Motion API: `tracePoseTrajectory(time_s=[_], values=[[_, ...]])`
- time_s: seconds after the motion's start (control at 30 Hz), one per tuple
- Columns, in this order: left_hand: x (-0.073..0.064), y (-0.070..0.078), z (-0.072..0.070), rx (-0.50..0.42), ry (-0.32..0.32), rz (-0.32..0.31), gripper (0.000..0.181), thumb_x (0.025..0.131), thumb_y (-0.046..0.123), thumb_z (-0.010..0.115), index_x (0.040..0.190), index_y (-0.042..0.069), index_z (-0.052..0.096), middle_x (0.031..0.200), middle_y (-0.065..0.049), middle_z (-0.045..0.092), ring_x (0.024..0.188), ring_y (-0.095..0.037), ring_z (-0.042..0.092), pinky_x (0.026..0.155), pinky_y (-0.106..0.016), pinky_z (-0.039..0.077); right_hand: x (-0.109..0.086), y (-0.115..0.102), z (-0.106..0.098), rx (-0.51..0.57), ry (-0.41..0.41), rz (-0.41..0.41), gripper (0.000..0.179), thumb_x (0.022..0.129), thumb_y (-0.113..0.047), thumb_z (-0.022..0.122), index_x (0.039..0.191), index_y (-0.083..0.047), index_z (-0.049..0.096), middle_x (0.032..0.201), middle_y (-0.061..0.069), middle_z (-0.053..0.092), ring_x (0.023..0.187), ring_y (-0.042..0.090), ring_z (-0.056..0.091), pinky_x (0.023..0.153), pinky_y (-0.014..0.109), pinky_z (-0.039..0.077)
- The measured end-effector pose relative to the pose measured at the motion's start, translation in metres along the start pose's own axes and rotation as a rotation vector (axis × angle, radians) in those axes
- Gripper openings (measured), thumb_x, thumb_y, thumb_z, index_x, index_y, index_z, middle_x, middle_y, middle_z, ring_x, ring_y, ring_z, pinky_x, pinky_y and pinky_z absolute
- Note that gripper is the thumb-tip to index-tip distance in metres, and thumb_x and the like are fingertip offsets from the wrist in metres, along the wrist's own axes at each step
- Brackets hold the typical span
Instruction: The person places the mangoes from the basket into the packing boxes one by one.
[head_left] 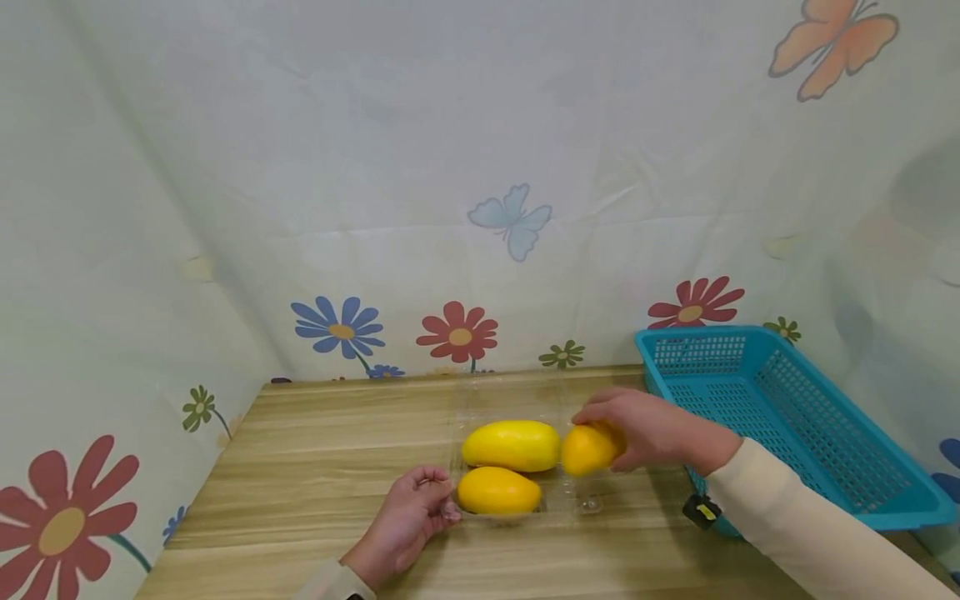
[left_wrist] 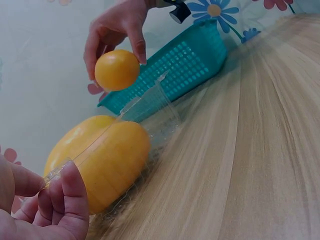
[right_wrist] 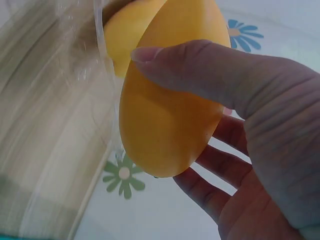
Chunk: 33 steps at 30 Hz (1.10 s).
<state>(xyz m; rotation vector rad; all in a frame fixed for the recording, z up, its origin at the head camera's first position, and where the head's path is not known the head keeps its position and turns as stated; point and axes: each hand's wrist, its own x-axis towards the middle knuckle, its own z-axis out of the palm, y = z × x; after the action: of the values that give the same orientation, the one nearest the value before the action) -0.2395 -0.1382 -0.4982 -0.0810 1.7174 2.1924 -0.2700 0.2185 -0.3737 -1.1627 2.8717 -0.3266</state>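
Note:
My right hand [head_left: 637, 429] grips a yellow-orange mango [head_left: 587, 450] at the right side of a clear plastic box [head_left: 558, 506]. The right wrist view shows the thumb across this mango [right_wrist: 170, 120] and the fingers behind it. Two more mangoes lie in the box side by side, a longer yellow one [head_left: 513, 446] behind and a rounder one [head_left: 498, 492] in front. With thumb and fingertips my left hand [head_left: 408, 521] pinches the front left edge of the box. In the left wrist view the held mango [left_wrist: 117, 70] is raised above the box.
A blue plastic basket [head_left: 847, 421] with mesh sides stands on the right of the wood-grain table [head_left: 337, 442], close to my right forearm. Behind the table hangs a pale sheet [head_left: 375, 208] printed with flowers and butterflies. The box's clear lid [head_left: 510, 393] extends toward it.

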Motion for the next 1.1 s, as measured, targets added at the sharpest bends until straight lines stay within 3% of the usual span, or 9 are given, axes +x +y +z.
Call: tracePoseTrajectory(time_s=[0.2,0.43,0.67,1.1], values=[[-0.001,-0.001,-0.001,-0.004,-0.007,0.001,0.025,0.103,0.009,0.056,0.122,-0.001,0.044,0.088,0.000,0.058,0.072,-0.010,0.061,0.073,-0.027,0.061,0.011,-0.010,0.012,-0.033,-0.007,-0.032,0.059,0.072,-0.015,0.093,0.126,-0.017,0.070,0.121,-0.002,0.066,0.110,0.018,0.061,0.097,0.039,0.060],[-0.002,-0.001,0.000,-0.003,-0.011,-0.003,0.025,0.103,0.008,0.055,0.123,-0.001,0.043,0.089,0.000,0.058,0.072,-0.010,0.061,0.074,-0.026,0.061,0.019,-0.019,0.023,-0.109,0.000,-0.064,0.061,0.069,-0.009,0.093,0.125,-0.018,0.071,0.124,0.002,0.067,0.112,0.023,0.061,0.100,0.044,0.058],[-0.002,0.000,0.000,-0.002,-0.012,0.000,0.026,0.103,0.009,0.055,0.123,-0.002,0.042,0.089,-0.001,0.057,0.073,-0.011,0.061,0.074,-0.027,0.061,0.023,-0.027,0.030,-0.152,-0.054,-0.060,0.061,0.072,-0.004,0.090,0.128,-0.021,0.070,0.128,0.000,0.066,0.120,0.023,0.059,0.107,0.043,0.056],[-0.001,-0.001,0.001,-0.013,0.000,0.010,0.024,0.101,0.009,0.059,0.119,0.000,0.045,0.086,0.000,0.057,0.071,-0.011,0.060,0.073,-0.026,0.060,0.026,-0.029,0.037,-0.101,-0.094,-0.074,0.065,0.076,0.012,0.080,0.130,-0.023,0.069,0.133,0.000,0.062,0.123,0.020,0.057,0.109,0.039,0.054]])
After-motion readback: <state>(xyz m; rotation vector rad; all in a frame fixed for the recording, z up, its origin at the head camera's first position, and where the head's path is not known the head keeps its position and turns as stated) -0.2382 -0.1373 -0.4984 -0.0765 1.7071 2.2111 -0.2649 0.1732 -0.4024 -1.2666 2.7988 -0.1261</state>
